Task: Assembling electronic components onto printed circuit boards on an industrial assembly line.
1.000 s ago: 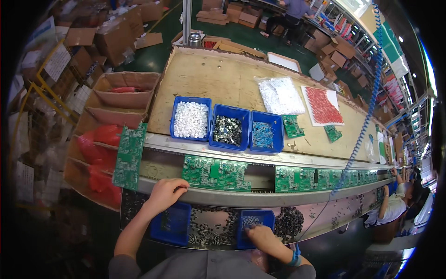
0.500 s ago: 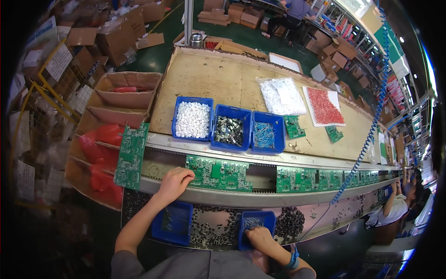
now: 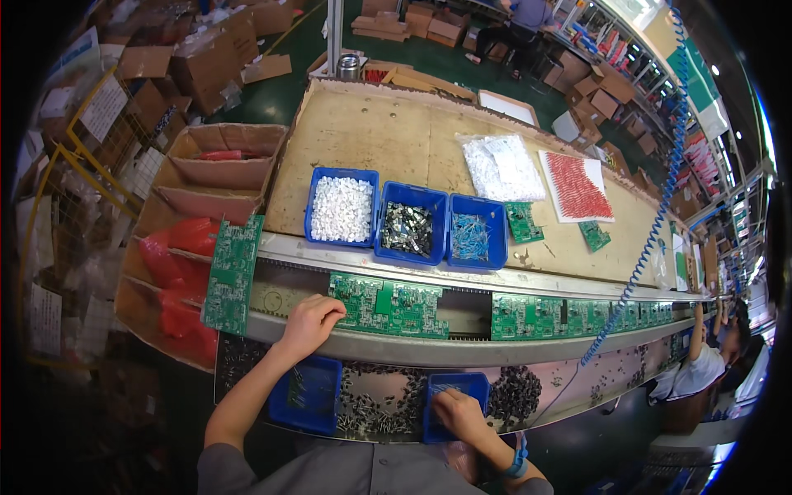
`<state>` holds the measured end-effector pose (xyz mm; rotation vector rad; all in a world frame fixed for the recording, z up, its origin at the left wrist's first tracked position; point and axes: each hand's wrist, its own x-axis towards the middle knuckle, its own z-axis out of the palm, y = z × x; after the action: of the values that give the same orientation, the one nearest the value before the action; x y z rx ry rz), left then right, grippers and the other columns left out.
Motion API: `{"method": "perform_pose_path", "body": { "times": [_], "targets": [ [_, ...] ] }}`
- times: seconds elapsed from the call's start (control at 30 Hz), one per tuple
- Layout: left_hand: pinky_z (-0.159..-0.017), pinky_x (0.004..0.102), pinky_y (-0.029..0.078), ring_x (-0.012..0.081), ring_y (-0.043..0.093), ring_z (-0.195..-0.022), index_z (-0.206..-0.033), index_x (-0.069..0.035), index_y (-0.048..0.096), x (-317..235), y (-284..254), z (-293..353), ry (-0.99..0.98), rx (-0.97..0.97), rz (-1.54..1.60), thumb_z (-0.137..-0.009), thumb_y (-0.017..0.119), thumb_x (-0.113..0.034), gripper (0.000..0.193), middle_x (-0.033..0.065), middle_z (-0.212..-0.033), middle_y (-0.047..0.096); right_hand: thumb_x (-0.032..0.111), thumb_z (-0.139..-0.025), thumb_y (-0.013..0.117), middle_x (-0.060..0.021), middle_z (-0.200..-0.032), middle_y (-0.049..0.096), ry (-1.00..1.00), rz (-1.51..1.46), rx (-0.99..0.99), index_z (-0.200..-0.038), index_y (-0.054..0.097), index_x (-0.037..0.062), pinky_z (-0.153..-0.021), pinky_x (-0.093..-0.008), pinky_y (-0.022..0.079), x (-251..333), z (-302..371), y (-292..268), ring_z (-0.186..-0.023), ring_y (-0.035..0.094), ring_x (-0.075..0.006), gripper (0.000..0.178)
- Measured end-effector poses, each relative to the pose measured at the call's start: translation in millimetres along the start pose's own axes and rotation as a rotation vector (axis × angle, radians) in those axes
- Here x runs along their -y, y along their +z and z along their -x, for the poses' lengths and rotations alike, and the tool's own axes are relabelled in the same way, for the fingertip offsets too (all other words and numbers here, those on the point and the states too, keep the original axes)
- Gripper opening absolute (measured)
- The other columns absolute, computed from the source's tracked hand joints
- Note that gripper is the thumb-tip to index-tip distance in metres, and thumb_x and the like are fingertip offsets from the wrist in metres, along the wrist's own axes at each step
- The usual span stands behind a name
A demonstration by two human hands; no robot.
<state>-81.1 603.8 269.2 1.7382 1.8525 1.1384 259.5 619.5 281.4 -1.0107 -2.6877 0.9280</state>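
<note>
My left hand (image 3: 313, 323) is closed, its curled fingertips at the left edge of a green circuit board (image 3: 388, 305) lying in the conveyor rail. Whether anything sits between those fingers is hidden. At the near side, my right hand (image 3: 460, 415) reaches over a blue bin (image 3: 476, 384) of thin, light-coloured leaded parts. Its fingers are pinched together and point down into the bin; what they hold is too small to make out. To its left lies a spread of small dark leaded components (image 3: 384, 404), and beyond that another blue bin (image 3: 309, 417) with few parts.
Blue bins of white pieces (image 3: 341, 210), dark metallic parts (image 3: 406, 231) and blue leaded parts (image 3: 471, 238) line the rail's far side. A board (image 3: 231, 276) lies across its left end. A coiled blue cord (image 3: 660, 223) hangs at right, near a co-worker's arm (image 3: 697, 338).
My right hand has risen slightly in the bin, with its fingers drawn together. My left hand stays at the board's edge. At the far right, the co-worker's arm has moved up.
</note>
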Motion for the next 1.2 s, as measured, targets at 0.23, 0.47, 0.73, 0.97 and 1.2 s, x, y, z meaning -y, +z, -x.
{"method": "perform_pose_path", "body": {
  "times": [0.23,0.47,0.73,0.97,1.2],
  "targets": [
    [-0.068,0.0356,0.048,0.0252,0.059,-0.077,-0.08,-0.003,0.068,1.7,3.6,1.3,0.113,-0.009,-0.059,-0.076,0.067,-0.004,0.005,0.0073,-0.083,0.061,0.012,-0.078,0.066,-0.0107,-0.074,0.057,0.044,-0.028,-0.071,-0.083,0.058,0.0072,-0.063,-0.0392,0.05,2.5,6.7,4.3,-0.072,0.06,-0.0318,0.01],
    [-0.069,0.0359,0.047,0.0258,0.058,-0.079,-0.08,-0.003,0.068,2.1,2.8,1.0,0.087,0.071,-0.096,-0.076,0.068,-0.005,0.004,0.0072,-0.084,0.059,0.018,-0.075,0.067,-0.01,-0.072,0.057,0.063,0.278,0.057,-0.077,0.059,0.0081,-0.062,-0.0385,0.049,-16.6,19.0,19.2,-0.071,0.059,-0.0292,0.013],
    [-0.075,0.0379,0.048,0.0323,0.059,-0.088,-0.103,-0.005,0.063,-12.8,-30.6,10.5,-0.017,0.02,-0.07,-0.077,0.069,-0.007,0.027,0.0114,-0.098,0.06,0.018,-0.075,0.066,-0.0114,-0.073,0.059,0.172,0.252,-0.025,-0.076,0.056,0.0071,-0.063,-0.0394,0.05,-11.5,14.7,19.3,-0.072,0.06,-0.0304,0.015],
    [-0.067,0.03,0.049,0.0248,0.062,-0.077,-0.093,0.002,0.064,-20.1,-85.0,56.4,-0.202,-0.17,-0.084,-0.077,0.066,0.002,0.016,0.0123,-0.086,0.063,0.017,-0.076,0.064,-0.0143,-0.072,0.059,0.159,0.288,0.105,-0.076,0.056,0.0049,-0.06,-0.0413,0.05,-21.2,11.9,18.8,-0.069,0.061,-0.0329,0.015],
    [-0.065,0.0312,0.051,0.0253,0.064,-0.076,-0.098,0.002,0.063,-14.5,-99.2,120.3,-0.541,0.079,-0.112,-0.074,0.069,0.0,0.025,0.0148,-0.089,0.062,0.017,-0.077,0.063,-0.0147,-0.071,0.059,0.158,0.301,0.15,-0.076,0.055,0.005,-0.059,-0.0416,0.05,-17.5,10.7,10.5,-0.068,0.061,-0.0331,0.014]
  ]
}}
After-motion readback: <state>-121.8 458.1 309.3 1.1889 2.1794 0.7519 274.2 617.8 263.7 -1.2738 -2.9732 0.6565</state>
